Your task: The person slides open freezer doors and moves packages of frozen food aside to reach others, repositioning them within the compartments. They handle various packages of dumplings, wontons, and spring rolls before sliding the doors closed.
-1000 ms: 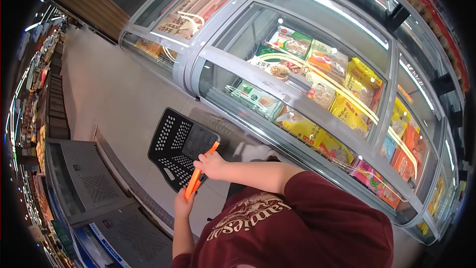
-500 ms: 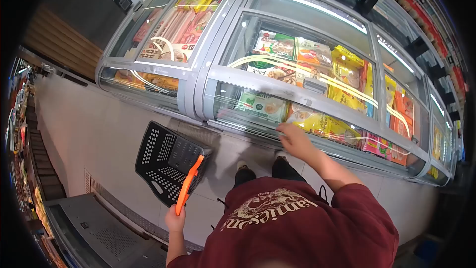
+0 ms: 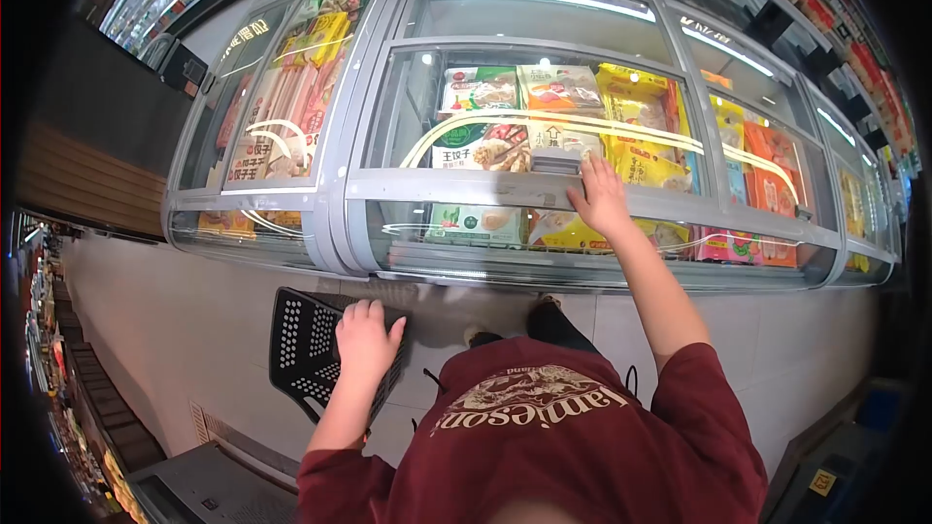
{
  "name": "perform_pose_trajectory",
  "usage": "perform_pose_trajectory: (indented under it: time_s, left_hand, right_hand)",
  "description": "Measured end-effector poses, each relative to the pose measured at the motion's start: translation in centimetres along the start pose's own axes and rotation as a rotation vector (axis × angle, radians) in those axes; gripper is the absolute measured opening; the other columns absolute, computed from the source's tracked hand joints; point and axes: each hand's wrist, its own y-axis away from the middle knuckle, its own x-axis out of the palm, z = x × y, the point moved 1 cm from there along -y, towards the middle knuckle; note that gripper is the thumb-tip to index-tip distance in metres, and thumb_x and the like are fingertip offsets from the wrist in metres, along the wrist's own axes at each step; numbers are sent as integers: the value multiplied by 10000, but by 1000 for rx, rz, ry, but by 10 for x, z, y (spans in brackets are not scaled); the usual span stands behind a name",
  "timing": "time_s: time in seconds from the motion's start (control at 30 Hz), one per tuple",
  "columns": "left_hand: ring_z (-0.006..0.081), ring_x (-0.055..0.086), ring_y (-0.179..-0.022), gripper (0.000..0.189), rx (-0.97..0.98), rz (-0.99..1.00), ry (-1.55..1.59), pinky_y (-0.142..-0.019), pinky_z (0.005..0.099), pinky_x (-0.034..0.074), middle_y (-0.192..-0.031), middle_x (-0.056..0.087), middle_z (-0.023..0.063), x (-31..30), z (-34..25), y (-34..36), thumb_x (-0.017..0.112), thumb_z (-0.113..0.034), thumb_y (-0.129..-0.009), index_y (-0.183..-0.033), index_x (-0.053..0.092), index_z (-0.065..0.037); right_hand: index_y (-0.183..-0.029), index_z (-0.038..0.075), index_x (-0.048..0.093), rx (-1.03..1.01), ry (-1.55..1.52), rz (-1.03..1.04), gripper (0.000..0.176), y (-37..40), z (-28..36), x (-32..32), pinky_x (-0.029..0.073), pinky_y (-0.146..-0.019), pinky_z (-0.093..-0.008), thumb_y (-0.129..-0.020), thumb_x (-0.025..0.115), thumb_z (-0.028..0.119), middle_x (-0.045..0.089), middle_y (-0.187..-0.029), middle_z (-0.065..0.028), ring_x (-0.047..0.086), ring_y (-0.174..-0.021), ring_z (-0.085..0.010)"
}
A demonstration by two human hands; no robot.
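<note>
My right hand point(image 3: 603, 196) reaches over the front rail of a glass-topped freezer. Its fingers are stretched out, with the tips at the right end of the grey lid handle point(image 3: 557, 161); firm contact is hard to judge. Under the sliding glass lid point(image 3: 408, 126) lie bags of frozen food, among them a white and green dumpling bag point(image 3: 476, 150) and yellow bags point(image 3: 636, 163). My left hand point(image 3: 365, 338) hovers above a black perforated shopping basket point(image 3: 299, 344) on the floor, fingers out and holding nothing. The basket's orange handle is hidden from view.
Another freezer section point(image 3: 262, 116) adjoins on the left, and more run on to the right. A grey metal unit point(image 3: 209, 485) stands low at the bottom left, beside stocked shelves point(image 3: 83, 408). Pale tiled floor point(image 3: 184, 320) lies between.
My left hand has let go of the basket's orange handle and moved up. My right hand has gone forward and up to the freezer lid's handle. The view has turned slightly.
</note>
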Motion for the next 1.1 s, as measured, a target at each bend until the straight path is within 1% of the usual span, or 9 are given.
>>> perform_pose_trajectory:
  time_s: [0.03, 0.13, 0.23, 0.33, 0.6, 0.7, 0.8, 1.0, 1.1]
  left_hand:
    - [315, 482, -1016, 416, 115, -31, 68, -831, 412, 409, -1060, 533, 148, 1, -21, -27, 633, -280, -724, -1015, 535, 1]
    - [354, 394, -1143, 532, 371, -171, 162, -931, 421, 343, -1210, 447, 180, 17, -96, -103, 613, -292, -745, -1162, 457, -1]
    - [346, 293, -1220, 649, 422, -225, 206, -978, 498, 232, -1294, 351, 169, 47, -163, -169, 580, -385, -762, -1248, 354, -19]
    - [318, 282, -1234, 657, 270, -290, 154, -979, 541, 205, -1297, 356, 144, 70, -196, -210, 552, -441, -763, -1233, 376, -15]
    - [310, 208, -1270, 587, 202, -199, 204, -995, 558, 143, -1326, 305, 135, 78, -195, -227, 520, -421, -787, -1220, 387, -47]
    - [348, 219, -1256, 565, 317, -139, 169, -985, 563, 152, -1322, 296, 160, 65, -191, -243, 529, -368, -789, -1246, 357, -84]
    - [355, 211, -1258, 558, 401, -184, 145, -978, 578, 149, -1326, 288, 160, 67, -188, -267, 529, -372, -788, -1253, 357, -115]
    - [329, 226, -1259, 569, 384, -216, 181, -991, 573, 154, -1307, 315, 137, 65, -196, -327, 572, -408, -760, -1228, 419, -123]
    - [317, 240, -1253, 549, 386, -245, 198, -996, 568, 161, -1290, 340, 134, 66, -201, -362, 569, -440, -756, -1188, 480, -114]
  right_hand:
    - [-1287, 70, 332, 51, 28, 101, 602, -9, 4, -10, 190, -1010, -497, -806, 508, 387, 297, -1348, -164, 255, -1247, -353]
    - [-1304, 95, 317, -56, 90, 105, 612, -24, -10, -3, 175, -1021, -486, -819, 457, 440, 286, -1364, -133, 242, -1262, -325]
    - [-1299, 174, 345, -187, 43, 118, 562, -33, -32, -9, 160, -1018, -511, -827, 422, 468, 273, -1381, -99, 220, -1278, -311]
    - [-1283, 239, 371, -268, 48, 143, 525, -41, -43, -24, 156, -1017, -525, -819, 437, 475, 275, -1381, -89, 222, -1279, -304]
    - [-1284, 259, 364, -362, -16, 142, 578, -61, -43, -26, 140, -970, -608, -775, 489, 502, 243, -1374, -140, 210, -1263, -370]
    - [-1291, 240, 375, -310, 13, 207, 618, -73, -39, -32, 122, -995, -591, -757, 504, 523, 259, -1368, -153, 192, -1280, -346]
    - [-1288, 239, 367, -340, 37, 141, 611, -89, -44, -20, 145, -964, -617, -753, 518, 493, 257, -1359, -170, 213, -1262, -370]
    - [-1302, 176, 353, -263, 81, 43, 573, -132, -49, -5, 197, -973, -572, -790, 513, 379, 280, -1354, -170, 265, -1242, -364]
    - [-1278, 163, 393, -149, 132, -91, 498, -151, -47, 8, 244, -972, -518, -810, 496, 301, 365, -1317, -119, 344, -1211, -303]
